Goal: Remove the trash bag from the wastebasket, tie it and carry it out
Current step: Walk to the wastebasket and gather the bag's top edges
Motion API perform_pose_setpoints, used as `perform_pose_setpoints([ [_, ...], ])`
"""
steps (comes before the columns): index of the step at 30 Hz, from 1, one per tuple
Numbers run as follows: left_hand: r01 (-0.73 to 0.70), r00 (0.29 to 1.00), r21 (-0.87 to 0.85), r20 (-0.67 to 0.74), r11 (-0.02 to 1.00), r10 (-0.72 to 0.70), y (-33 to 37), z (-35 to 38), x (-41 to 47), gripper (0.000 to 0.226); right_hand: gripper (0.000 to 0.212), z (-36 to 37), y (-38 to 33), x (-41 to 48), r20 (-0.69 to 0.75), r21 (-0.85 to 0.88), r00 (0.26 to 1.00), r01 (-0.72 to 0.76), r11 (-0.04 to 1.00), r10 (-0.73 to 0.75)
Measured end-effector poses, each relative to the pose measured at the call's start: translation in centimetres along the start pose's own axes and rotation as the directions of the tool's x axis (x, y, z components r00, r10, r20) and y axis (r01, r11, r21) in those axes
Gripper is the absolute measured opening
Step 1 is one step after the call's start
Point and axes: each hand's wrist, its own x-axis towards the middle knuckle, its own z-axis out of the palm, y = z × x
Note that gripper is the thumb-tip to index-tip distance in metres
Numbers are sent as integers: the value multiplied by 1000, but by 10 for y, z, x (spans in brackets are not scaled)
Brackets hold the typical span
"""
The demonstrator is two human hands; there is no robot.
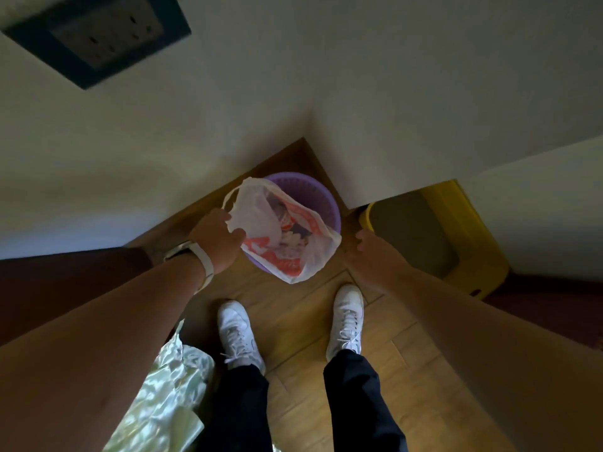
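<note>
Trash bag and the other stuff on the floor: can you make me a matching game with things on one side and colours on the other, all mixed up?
Things:
1. trash bag
2. wastebasket
3. stool by the wall
4. shoes

Colours:
A. yellow
B. plain white
C. purple
D. see-through white with red-orange print

Right pairs: 1-D, 2-C, 3-A, 4-B.

The left hand grips the bag's edge; the right hand is open beside it.
</note>
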Motion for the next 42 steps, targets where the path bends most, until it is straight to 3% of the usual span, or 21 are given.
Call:
perform_pose_setpoints([
  [2, 50, 999, -30, 0, 998, -50, -6, 14, 18, 62, 47, 15, 8, 28, 13, -9, 999, -32, 999, 32],
  [5, 253, 957, -73, -128, 965, -261, -8, 27, 31, 59, 46, 35, 17, 66, 20, -9, 998, -58, 998, 59],
  [7, 298, 943, -46, -140, 953, -302, -11, 33, 40, 56, 43, 46, 22, 87, 24, 27, 996, -83, 996, 82],
  [10, 108, 988, 2, -111, 994, -107, -18, 37, 54, 34, 43, 58, 30, 114, 1, 105, 995, -100, 990, 100],
  [13, 24, 987, -12, -158, 1000, -26, -17, 44, 59, 29, 43, 68, 36, 132, -4, 157, 995, -93, 983, 95],
  [17, -12, 972, -138, -236, 990, -21, -5, 46, 50, 34, 30, 73, 39, 139, 10, 163, 994, -107, 981, 106],
  [21, 24, 965, -348, -238, 937, -113, 6, 47, 32, 40, 18, 78, 49, 136, -2, 159, 995, -100, 982, 102],
  [25, -46, 958, -420, -275, 906, -79, 11, 55, 20, 33, 14, 80, 45, 118, 207, 460, 955, -287, 840, 213],
  [28, -44, 958, -585, -255, 810, -132, 16, 53, 15, 28, 9, 87, 47, 106, 199, 491, 937, -348, 799, 287],
  [32, -50, 942, -580, -299, 813, -155, 18, 37, 8, 35, 33, 88, 47, 80, 216, 511, 920, -392, 765, 327],
  [34, -88, 924, -583, -350, 808, -152, 22, 23, 5, 33, 34, 82, 40, 63, 198, 534, 933, -360, 765, 300],
  [36, -127, 925, -576, -363, 808, -114, 27, 10, 1, 28, 30, 72, 30, 43, 86, 544, 970, -236, 805, 227],
  [39, -189, 952, -520, -304, 833, 26, 34, -3, -6, 19, 19, 49, 11, 16, 11, 536, 989, -128, 835, 145],
  [42, -236, 961, -422, -237, 875, 144, 35, -11, -10, 9, 20, 27, -10, 7, -4, 529, 994, -91, 844, 109],
])
